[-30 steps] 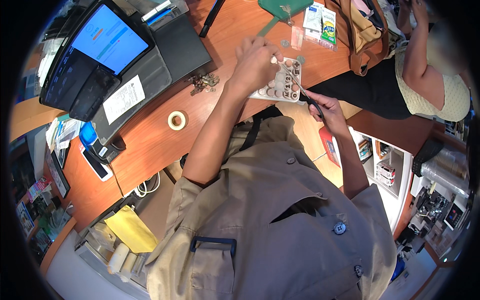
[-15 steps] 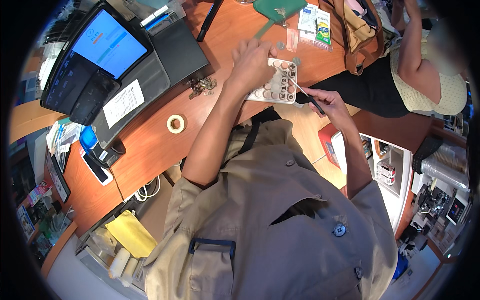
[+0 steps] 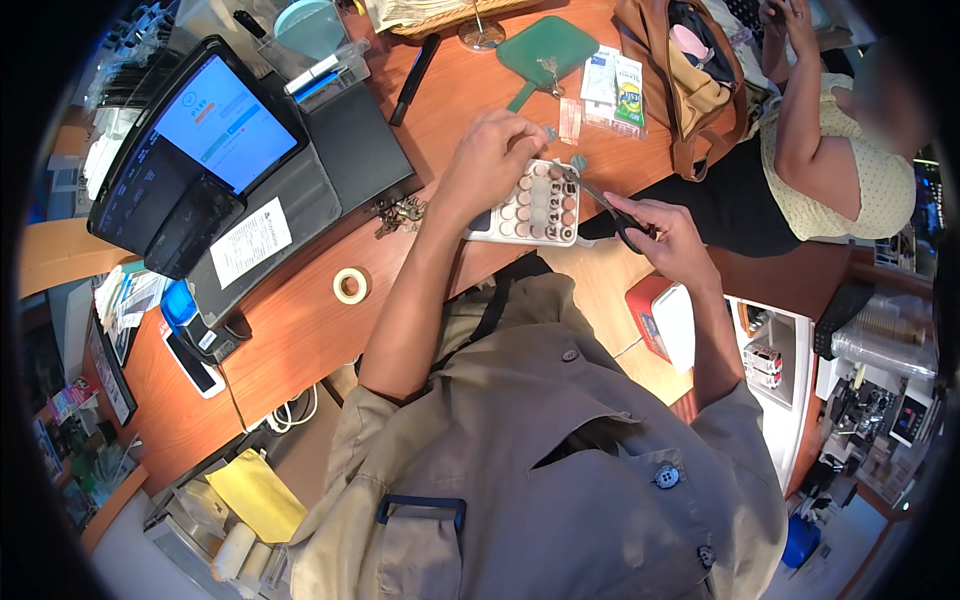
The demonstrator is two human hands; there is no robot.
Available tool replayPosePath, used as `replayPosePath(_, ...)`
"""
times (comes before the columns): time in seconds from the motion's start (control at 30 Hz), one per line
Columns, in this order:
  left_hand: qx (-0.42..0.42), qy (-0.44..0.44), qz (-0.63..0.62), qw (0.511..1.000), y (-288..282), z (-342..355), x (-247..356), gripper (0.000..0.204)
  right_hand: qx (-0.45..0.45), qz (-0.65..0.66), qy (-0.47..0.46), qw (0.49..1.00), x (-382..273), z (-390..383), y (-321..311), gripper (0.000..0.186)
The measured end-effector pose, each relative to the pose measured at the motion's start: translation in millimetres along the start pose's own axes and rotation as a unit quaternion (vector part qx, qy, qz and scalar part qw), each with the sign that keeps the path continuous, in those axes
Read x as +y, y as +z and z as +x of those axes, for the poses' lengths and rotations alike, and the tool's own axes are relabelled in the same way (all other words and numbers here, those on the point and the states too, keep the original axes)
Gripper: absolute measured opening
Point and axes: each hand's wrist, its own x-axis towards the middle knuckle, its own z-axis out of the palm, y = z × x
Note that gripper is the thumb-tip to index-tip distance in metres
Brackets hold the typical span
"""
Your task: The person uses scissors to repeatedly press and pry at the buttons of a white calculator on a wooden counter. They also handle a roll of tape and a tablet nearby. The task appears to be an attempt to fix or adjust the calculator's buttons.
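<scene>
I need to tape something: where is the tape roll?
Head view: the tape roll lies on the wooden counter, left of the person's left forearm, below the keys.

Glossy wooden counter point(image 3: 300, 330); matt plastic calculator point(image 3: 535, 205).

calculator point(image 3: 537, 205) – 1 | scissors point(image 3: 612, 210) – 1 | tape roll point(image 3: 350, 286) – 1 | green pouch point(image 3: 548, 49) – 1 | brown handbag point(image 3: 690, 95) – 1
</scene>
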Motion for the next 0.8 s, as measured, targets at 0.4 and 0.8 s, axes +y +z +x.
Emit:
replayPosePath(0.4,-0.043,-0.067,-0.125,0.989,-4.3,-8.7,15.2,0.014,-0.072,-0.184,-0.011,0.980,-50.4,28.1,-26.1,0.056)
replayPosePath(0.8,0.144,-0.097,-0.087,0.981,-9.5,-26.4,9.6,0.028,-0.120,-0.061,0.067,0.989,-34.5,43.4,-41.9,0.049)
